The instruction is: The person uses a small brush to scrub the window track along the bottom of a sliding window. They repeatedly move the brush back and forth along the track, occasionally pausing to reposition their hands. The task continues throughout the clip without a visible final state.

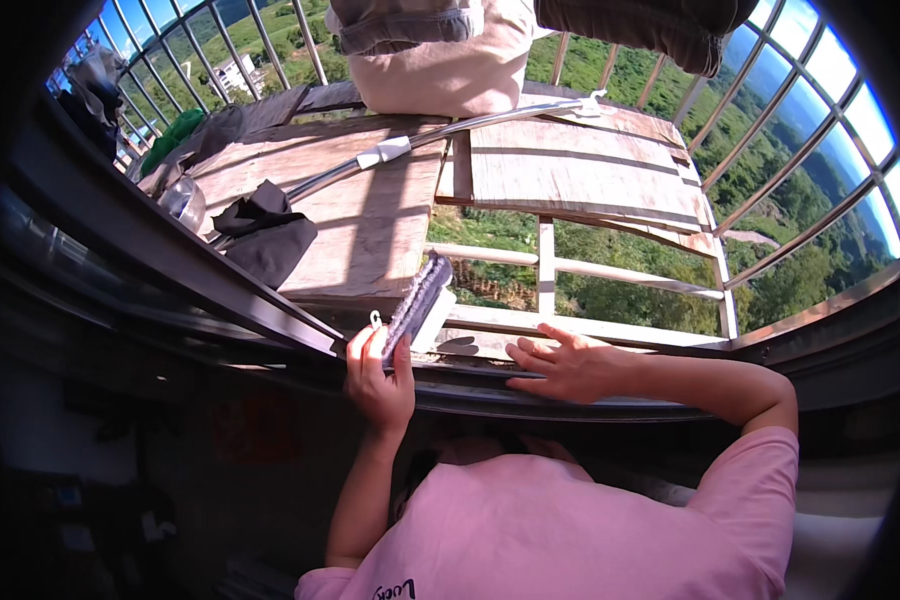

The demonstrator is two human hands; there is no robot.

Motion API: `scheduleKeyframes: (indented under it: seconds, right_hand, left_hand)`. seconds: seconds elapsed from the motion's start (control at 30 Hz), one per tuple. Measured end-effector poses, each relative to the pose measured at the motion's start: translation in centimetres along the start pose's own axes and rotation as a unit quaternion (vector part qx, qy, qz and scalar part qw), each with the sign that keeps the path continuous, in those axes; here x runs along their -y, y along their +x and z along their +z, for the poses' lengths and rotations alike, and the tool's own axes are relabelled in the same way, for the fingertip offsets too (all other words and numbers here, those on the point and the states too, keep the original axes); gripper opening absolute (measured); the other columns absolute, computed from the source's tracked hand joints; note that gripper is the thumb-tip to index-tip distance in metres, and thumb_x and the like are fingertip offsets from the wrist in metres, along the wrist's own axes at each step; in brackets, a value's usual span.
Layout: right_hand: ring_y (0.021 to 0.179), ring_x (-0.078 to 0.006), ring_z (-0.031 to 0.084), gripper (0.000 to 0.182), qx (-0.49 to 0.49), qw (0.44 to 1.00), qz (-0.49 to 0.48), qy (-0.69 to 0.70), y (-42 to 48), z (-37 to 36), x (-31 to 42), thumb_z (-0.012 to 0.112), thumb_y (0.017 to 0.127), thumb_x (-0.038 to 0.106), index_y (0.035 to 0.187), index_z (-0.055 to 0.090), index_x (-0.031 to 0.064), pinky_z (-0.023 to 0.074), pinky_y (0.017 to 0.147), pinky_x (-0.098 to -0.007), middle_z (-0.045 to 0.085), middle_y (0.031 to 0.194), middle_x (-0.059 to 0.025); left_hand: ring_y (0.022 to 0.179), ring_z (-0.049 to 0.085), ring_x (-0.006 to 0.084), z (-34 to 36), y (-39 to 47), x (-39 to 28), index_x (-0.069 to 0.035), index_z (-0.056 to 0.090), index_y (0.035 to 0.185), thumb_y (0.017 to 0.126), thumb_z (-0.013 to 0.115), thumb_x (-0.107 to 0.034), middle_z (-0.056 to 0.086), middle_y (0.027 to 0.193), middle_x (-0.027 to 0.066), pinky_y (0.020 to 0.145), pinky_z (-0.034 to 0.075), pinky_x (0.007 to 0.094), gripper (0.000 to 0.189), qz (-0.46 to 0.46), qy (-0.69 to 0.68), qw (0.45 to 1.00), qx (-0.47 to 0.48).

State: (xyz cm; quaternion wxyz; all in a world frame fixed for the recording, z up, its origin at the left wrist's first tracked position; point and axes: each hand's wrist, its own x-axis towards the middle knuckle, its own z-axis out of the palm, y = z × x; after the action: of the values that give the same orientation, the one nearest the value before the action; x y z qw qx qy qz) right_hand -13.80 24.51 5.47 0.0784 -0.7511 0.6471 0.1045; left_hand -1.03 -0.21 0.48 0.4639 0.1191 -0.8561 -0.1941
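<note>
My left hand [380, 384] grips the lower end of a window-cleaning brush with grey fuzzy pile [418, 307]. The brush stands tilted over the window sill, its white side facing right, and a small white hook [376, 320] pokes up above my fingertips. Further right, my right hand [566, 365] hovers over or rests on the sill [480, 343]; which of these cannot be told. Its fingers are spread and hold nothing. Below both hands runs the dark metal window track [525, 397].
Beyond the sill, wooden boards [577, 176] lie on a barred window cage [787, 157], with an open gap between its rails [546, 262]. A metal pole [487, 120], black cloth [274, 240] and metal bowl [184, 202] lie on the boards. Laundry [435, 75] hangs above.
</note>
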Motion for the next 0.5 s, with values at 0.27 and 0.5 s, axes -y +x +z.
scheduleKeyframes:
  seconds: [0.27, 0.5]
  right_hand:
    - [0.127, -0.026, 0.043, 0.044, -0.016, 0.996, 0.02, -0.088, -1.1, 0.2, 1.3, 0.042, 0.09, 0.022, 0.132, 0.046, 0.0076, 0.036, 0.105, -0.0495, 0.042, 0.137, -0.0192]
    - [0.129, -0.0293, 0.041, 0.046, 0.0, 0.999, 0.026, -0.03, -2.0, 0.1, 1.1, 0.042, 0.091, 0.022, 0.136, 0.041, 0.0093, 0.0341, 0.106, -0.0503, 0.036, 0.141, -0.0213]
  left_hand:
    - [0.086, 0.062, 0.0323, 0.1, -0.1, 0.2, 0.0, 0.06, 0.097, 0.083, 0.07, -0.017, 0.06, 0.096, 0.016, 0.072, 0.052, 0.0379, 0.024, 0.003, -0.001, 1.0, -0.005]
    - [0.085, 0.062, 0.0322, 0.1, 0.0, 0.1, 0.0, 0.06, 0.097, 0.083, 0.07, -0.018, 0.061, 0.096, 0.0161, 0.071, 0.052, 0.0379, 0.025, 0.008, 0.003, 1.0, -0.002]
